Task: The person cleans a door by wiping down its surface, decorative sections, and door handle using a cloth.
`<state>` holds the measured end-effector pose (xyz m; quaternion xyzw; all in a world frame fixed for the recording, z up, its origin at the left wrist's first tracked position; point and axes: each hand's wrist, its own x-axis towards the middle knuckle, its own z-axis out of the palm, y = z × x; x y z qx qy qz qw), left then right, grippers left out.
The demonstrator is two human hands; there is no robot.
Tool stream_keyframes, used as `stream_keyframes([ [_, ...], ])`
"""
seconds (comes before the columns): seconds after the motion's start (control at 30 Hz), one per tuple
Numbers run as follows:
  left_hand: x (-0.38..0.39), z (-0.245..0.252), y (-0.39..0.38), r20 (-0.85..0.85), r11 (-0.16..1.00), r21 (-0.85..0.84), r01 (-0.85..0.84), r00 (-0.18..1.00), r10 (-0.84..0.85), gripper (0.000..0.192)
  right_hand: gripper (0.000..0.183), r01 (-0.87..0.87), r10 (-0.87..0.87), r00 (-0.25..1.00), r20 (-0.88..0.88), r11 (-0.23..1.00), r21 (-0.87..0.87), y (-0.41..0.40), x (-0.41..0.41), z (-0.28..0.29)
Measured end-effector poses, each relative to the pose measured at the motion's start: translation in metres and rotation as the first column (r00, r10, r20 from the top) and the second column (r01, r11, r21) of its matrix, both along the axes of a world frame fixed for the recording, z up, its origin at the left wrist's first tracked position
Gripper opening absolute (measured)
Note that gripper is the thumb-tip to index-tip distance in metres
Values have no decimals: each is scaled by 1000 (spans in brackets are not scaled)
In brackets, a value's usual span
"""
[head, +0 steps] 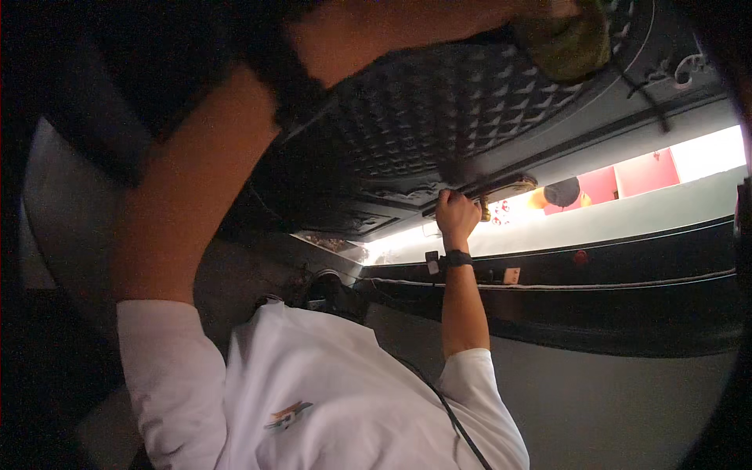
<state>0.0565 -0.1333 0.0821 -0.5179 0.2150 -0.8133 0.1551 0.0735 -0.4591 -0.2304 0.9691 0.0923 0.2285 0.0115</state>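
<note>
A dark door panel with raised diamond quilting slants across the upper view. My left arm reaches over it; my left hand is cut off by the top edge and pressed to a folded olive-green cloth, which lies against the panel. My right hand, below a black wristband, is closed at the door's edge, right beside a brass-coloured door handle. The fingers' far side is hidden, so the exact part they grip does not show.
Through the bright gap beyond the door edge, a person in a dark cap appears near pink panels. A white cable runs along a black band on the wall, past a small socket plate. A dark shoe is on the floor.
</note>
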Motion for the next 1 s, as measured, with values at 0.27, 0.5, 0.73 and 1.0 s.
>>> stream_keyframes([
  [0.27,-32,-72,-12,-435,966,-57,-253,877,204,46,54,1,-1,1000,6,1000,-17,1,5,-7],
  [0.5,-42,-162,-10,-624,961,-59,-270,761,175,57,49,-37,37,999,-2,999,28,5,1,2],
  [0.73,-50,-260,-11,-768,976,-52,-210,634,96,57,45,-35,34,999,-27,999,-38,2,1,-4],
  [1.0,-75,-325,16,-999,997,6,-75,49,10,55,52,-13,12,1000,-19,999,-33,1,5,-11],
])
